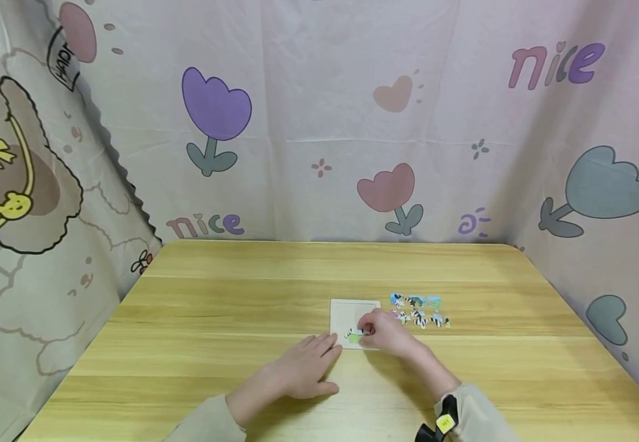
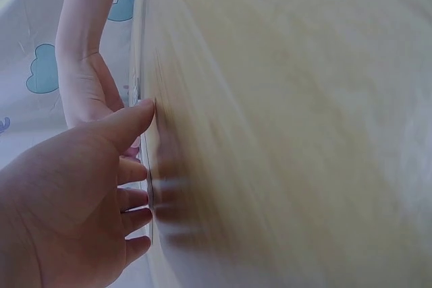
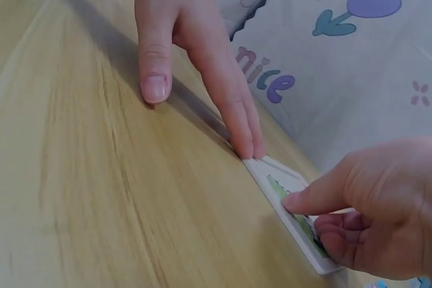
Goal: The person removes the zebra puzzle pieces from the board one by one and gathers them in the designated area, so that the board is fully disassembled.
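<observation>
A small white puzzle tray point(image 1: 347, 310) lies on the table, with a green, black and white puzzle piece point(image 1: 354, 337) in its lower part. My left hand point(image 1: 308, 368) rests at the tray's lower left corner, fingers straight, fingertips on its edge and thumb spread on the wood. Over the tray's lower right, my right hand point(image 1: 388, 333) pinches a puzzle piece point(image 3: 309, 226) low against the tray floor. Its thumb and curled fingers cover much of that piece. In the left wrist view, the left hand point(image 2: 74, 200) appears flat along the tray edge.
Several loose puzzle pieces point(image 1: 418, 310) with blue, green and striped patterns lie in two rows right of the tray. The wooden table point(image 1: 214, 307) ends at a printed curtain point(image 1: 308, 110) at the back and sides. A black strap with a yellow tag point(image 1: 445, 422) circles the right sleeve.
</observation>
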### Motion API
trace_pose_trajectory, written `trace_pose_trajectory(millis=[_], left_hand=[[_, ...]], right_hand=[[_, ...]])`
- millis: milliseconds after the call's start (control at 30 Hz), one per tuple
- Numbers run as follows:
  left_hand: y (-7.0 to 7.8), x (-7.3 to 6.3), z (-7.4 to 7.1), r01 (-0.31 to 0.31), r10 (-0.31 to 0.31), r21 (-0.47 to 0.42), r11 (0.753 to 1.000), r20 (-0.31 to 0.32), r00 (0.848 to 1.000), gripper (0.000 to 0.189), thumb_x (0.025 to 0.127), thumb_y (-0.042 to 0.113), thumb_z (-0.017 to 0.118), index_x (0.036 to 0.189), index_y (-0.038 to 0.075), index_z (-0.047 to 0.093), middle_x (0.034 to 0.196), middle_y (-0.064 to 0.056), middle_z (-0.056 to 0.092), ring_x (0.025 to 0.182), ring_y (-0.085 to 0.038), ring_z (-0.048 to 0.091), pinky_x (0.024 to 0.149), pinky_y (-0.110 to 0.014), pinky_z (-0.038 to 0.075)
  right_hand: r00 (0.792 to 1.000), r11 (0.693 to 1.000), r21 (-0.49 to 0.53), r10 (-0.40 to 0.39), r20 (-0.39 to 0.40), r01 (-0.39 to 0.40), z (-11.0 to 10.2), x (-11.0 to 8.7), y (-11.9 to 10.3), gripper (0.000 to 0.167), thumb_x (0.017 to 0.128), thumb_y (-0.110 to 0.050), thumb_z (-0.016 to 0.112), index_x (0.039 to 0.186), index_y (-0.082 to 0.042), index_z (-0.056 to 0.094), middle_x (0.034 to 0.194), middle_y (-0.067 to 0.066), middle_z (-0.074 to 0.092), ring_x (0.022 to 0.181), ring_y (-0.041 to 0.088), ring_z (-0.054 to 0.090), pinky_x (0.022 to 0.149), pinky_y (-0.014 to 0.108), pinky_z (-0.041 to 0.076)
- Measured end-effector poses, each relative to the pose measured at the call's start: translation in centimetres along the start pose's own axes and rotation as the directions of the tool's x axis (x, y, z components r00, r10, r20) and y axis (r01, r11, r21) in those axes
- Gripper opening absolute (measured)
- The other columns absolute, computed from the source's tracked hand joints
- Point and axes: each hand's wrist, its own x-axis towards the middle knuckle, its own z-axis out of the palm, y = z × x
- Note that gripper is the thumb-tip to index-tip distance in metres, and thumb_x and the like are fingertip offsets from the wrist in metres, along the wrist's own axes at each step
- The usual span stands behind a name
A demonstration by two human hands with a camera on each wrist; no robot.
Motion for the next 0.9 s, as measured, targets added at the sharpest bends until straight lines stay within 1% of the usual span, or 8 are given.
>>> trace_pose_trajectory(millis=[133,300,500,700,833,900], left_hand=[[0.00,0.01,0.00,-0.003,0.003,0.004,1.000,-0.006,1.000,0.073,0.090,0.055,0.046,0.143,0.006,0.034,0.150,-0.014,0.024,0.138,-0.027,0.021,0.111,-0.038,0.021],[-0.03,-0.03,0.05,-0.011,0.011,-0.001,1.000,-0.012,1.000,0.072,0.090,0.054,0.047,0.142,0.006,0.035,0.150,-0.014,0.024,0.137,-0.028,0.022,0.111,-0.038,0.022],[0.01,-0.03,0.01,-0.015,0.015,0.000,1.000,-0.016,1.000,0.072,0.090,0.053,0.047,0.142,0.006,0.035,0.150,-0.014,0.025,0.137,-0.027,0.022,0.111,-0.038,0.022],[-0.03,0.00,-0.01,-0.014,0.014,0.005,1.000,-0.019,1.000,0.071,0.090,0.053,0.047,0.142,0.006,0.036,0.149,-0.014,0.026,0.137,-0.027,0.023,0.111,-0.038,0.023],[-0.06,-0.03,0.01,-0.016,0.017,0.011,1.000,-0.015,1.000,0.071,0.090,0.054,0.047,0.142,0.006,0.036,0.149,-0.014,0.026,0.137,-0.027,0.023,0.110,-0.038,0.023],[-0.04,-0.06,0.00,-0.017,0.017,0.006,1.000,-0.013,1.000,0.071,0.090,0.054,0.047,0.142,0.006,0.036,0.150,-0.014,0.025,0.137,-0.027,0.023,0.110,-0.038,0.023]], right_hand=[[0.999,0.999,0.013,0.036,0.010,-0.036,0.13,0.07,-0.28,0.016,0.070,-0.001,0.070,0.085,-0.002,0.064,0.076,0.000,0.050,0.070,0.012,0.046,0.061,0.025,0.043],[0.999,0.998,0.029,0.050,0.005,-0.050,0.34,0.09,-0.33,0.015,0.071,0.001,0.069,0.083,-0.004,0.061,0.075,0.001,0.048,0.069,0.013,0.044,0.059,0.025,0.040],[0.999,0.997,0.058,0.046,-0.004,-0.046,0.43,0.01,-0.22,0.019,0.072,0.002,0.068,0.082,-0.007,0.056,0.074,-0.001,0.049,0.068,0.013,0.044,0.058,0.024,0.040],[0.998,0.992,0.112,0.059,-0.005,-0.058,0.44,-0.07,-0.19,0.018,0.076,0.001,0.066,0.084,-0.008,0.053,0.071,-0.003,0.051,0.065,0.011,0.047,0.055,0.023,0.042],[0.999,0.990,0.136,0.041,-0.007,-0.039,0.52,-0.15,0.13,0.017,0.078,0.001,0.066,0.084,-0.007,0.052,0.071,-0.004,0.051,0.064,0.010,0.047,0.056,0.022,0.042],[1.000,0.984,0.174,0.024,0.000,-0.023,0.45,-0.24,0.35,0.016,0.079,0.001,0.065,0.084,-0.007,0.052,0.071,-0.003,0.051,0.065,0.010,0.047,0.056,0.022,0.042]])
